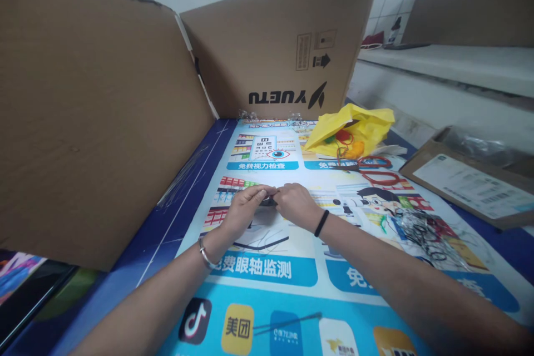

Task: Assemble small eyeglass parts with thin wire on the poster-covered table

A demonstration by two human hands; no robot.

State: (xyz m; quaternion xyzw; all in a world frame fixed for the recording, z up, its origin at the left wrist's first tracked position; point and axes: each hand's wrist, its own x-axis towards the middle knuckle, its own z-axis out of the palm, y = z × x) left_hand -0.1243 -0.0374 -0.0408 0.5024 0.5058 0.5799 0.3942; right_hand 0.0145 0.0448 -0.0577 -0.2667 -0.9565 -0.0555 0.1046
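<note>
- Dark piece (267,201): between both hands, above the sheet; likely light, thin, bendy; take it near the ends
- Left hand (245,208): thumb and forefinger apparently pinching it; right hand (295,204): fingers curled together, apparently pinching too; tips hidden
- Printed sheet (267,285) underneath; cardboard walls (267,50) behind

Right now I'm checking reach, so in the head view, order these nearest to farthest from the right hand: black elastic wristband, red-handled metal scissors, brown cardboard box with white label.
1. Black elastic wristband: on the wrist behind the right hand.
2. Red-handled metal scissors: ahead, rightward.
3. Brown cardboard box with white label: farther right, past the scissors.
</note>
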